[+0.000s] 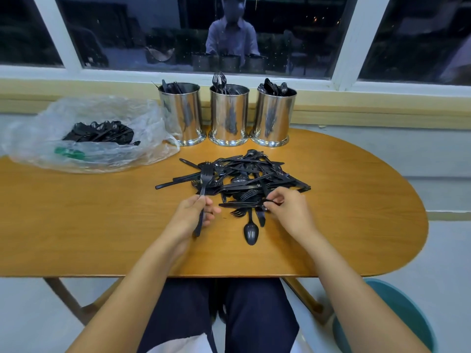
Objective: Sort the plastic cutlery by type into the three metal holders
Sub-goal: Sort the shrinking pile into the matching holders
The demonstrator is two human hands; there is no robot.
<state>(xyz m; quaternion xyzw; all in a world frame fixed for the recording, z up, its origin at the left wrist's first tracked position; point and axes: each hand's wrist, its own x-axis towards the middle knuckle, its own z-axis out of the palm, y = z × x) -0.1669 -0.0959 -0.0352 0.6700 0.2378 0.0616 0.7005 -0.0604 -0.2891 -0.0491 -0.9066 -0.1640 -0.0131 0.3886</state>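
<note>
Cutlery pile (pixel 244 177) sits at centre frame on the table (pixel 356 200): black forks, knives and spoons tangled together. My left hand (pixel 193 212), lower left of the pile, grips one fork (pixel 204 179) by the handle, fingers curled round it, tines pointing toward the top of the frame and overlapping the pile's left edge. My right hand (pixel 288 207), at the pile's lower right edge, pinches the end of a long piece (pixel 239 205) lying crosswise along the pile's lower edge; I cannot tell its type. One spoon (pixel 251 231) lies just below the pile, bowl toward the bottom of the frame, handle running under the crosswise piece. Three holders stand in a row above the pile, near the table's far edge, close together: left holder (pixel 182 113) shows what look like knives, middle holder (pixel 228 114) shows fork tines above the rim, right holder (pixel 274 115) shows spoon bowls. Left of the holders, at middle left of frame, a clear bag (pixel 84 149) lies slumped on the table with more black cutlery inside; its right side touches the left holder. A teal bin (pixel 402 314) is on the floor at lower right. Dark window (pixel 280 34) across the top of the frame.
</note>
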